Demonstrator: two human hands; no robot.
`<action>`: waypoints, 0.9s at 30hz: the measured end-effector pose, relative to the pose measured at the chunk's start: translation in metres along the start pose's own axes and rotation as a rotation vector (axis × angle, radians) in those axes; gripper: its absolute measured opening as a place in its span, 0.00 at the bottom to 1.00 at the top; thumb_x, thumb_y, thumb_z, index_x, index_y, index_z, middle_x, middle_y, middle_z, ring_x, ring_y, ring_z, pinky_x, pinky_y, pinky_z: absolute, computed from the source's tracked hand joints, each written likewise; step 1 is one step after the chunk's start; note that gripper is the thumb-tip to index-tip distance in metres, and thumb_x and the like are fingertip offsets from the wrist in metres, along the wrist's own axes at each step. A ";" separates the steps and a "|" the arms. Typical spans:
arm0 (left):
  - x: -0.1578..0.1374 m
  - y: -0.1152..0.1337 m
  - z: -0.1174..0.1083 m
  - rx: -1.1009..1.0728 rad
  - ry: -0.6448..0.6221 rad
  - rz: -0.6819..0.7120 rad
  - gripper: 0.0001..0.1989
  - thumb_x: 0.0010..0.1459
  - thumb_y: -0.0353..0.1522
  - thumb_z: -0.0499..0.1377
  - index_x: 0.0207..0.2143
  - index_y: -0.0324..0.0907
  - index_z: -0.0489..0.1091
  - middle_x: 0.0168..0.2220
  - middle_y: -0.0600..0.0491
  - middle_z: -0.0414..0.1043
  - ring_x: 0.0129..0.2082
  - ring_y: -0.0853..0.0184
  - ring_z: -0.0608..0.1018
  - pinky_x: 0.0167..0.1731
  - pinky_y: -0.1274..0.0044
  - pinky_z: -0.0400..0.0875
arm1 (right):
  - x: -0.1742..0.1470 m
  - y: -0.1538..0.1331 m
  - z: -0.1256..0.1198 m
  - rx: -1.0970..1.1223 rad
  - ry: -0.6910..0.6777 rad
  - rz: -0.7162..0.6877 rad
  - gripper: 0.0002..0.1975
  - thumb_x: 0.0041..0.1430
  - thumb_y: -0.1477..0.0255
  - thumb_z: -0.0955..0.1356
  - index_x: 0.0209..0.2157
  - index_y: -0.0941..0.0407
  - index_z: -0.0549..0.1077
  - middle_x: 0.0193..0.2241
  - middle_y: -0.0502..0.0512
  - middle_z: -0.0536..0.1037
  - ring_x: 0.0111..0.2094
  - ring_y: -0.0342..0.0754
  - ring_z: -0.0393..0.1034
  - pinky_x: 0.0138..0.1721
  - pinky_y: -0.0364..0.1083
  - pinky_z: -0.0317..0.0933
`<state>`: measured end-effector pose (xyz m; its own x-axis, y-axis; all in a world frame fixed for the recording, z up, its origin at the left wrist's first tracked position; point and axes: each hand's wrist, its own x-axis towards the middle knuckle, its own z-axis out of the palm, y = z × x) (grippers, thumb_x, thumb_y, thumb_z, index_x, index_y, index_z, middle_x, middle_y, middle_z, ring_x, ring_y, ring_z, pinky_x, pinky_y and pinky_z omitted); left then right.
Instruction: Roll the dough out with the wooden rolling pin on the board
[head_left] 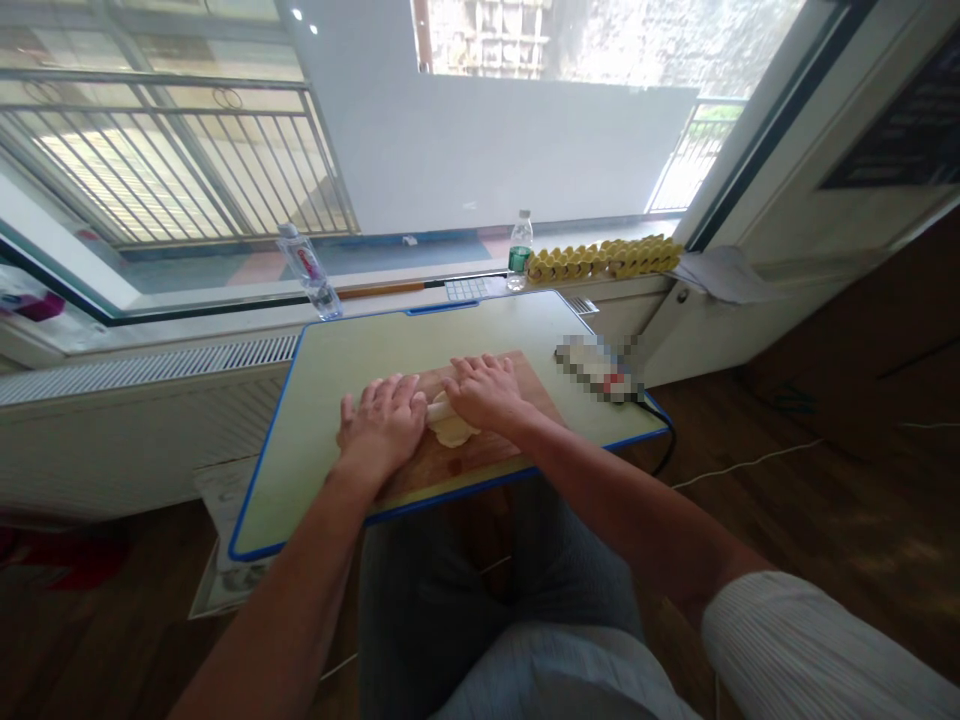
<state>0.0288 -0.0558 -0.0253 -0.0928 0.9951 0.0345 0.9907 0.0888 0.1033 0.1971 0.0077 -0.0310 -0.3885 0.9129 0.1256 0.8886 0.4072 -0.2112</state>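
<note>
A pale rolling pin (437, 411) lies across a flattened piece of dough (456, 432) on a wooden cutting board (420, 481). My left hand (384, 420) is closed over the pin's left end, palm down, fingers bent over it. Over the right end, my right hand (484, 390) is closed in the same way, close above the dough. Only a short stretch of the pin shows between the hands; its ends are hidden under them. The dough's edge spreads toward me from beneath the pin.
The board rests on a small blue-edged table (300, 500). A blurred-out object (596, 368) with a black cable lies at its right. Along the windowsill stand two plastic bottles (520, 250), (309, 272) and yellow egg trays (604, 260). A radiator (150, 370) is behind the table.
</note>
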 end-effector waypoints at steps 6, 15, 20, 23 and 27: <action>0.022 -0.004 -0.001 0.012 -0.034 0.011 0.32 0.71 0.43 0.36 0.70 0.50 0.63 0.74 0.47 0.60 0.73 0.53 0.61 0.70 0.44 0.51 | 0.018 0.004 0.001 0.046 -0.057 0.023 0.29 0.75 0.54 0.56 0.68 0.51 0.67 0.68 0.61 0.69 0.68 0.62 0.61 0.68 0.67 0.52; 0.070 -0.014 0.000 -0.005 -0.121 0.021 0.33 0.70 0.43 0.38 0.73 0.52 0.59 0.76 0.49 0.55 0.74 0.51 0.58 0.70 0.43 0.49 | 0.060 0.012 0.008 0.166 -0.093 0.079 0.30 0.74 0.53 0.55 0.66 0.54 0.67 0.69 0.64 0.68 0.69 0.65 0.59 0.67 0.71 0.52; 0.078 -0.017 0.001 -0.009 -0.145 0.020 0.33 0.69 0.44 0.38 0.72 0.52 0.60 0.76 0.50 0.54 0.74 0.51 0.59 0.70 0.44 0.50 | 0.064 0.012 0.007 0.145 -0.091 0.074 0.30 0.75 0.52 0.54 0.65 0.54 0.68 0.68 0.64 0.69 0.68 0.65 0.60 0.67 0.71 0.53; 0.074 -0.016 0.002 0.000 -0.133 0.028 0.33 0.70 0.44 0.38 0.72 0.52 0.60 0.76 0.49 0.55 0.73 0.51 0.60 0.70 0.44 0.51 | 0.061 0.012 0.007 0.146 -0.086 0.071 0.30 0.75 0.52 0.54 0.64 0.55 0.69 0.67 0.66 0.70 0.68 0.65 0.61 0.66 0.71 0.54; 0.057 -0.012 0.001 0.000 -0.092 0.034 0.32 0.71 0.43 0.37 0.71 0.52 0.62 0.75 0.49 0.57 0.73 0.52 0.61 0.69 0.46 0.52 | 0.047 0.010 0.007 0.133 -0.052 0.064 0.30 0.75 0.53 0.55 0.64 0.55 0.69 0.66 0.65 0.71 0.68 0.65 0.60 0.66 0.71 0.53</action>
<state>0.0116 0.0003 -0.0259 -0.0498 0.9973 -0.0536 0.9931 0.0552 0.1038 0.1858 0.0551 -0.0338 -0.3475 0.9359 0.0581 0.8729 0.3456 -0.3443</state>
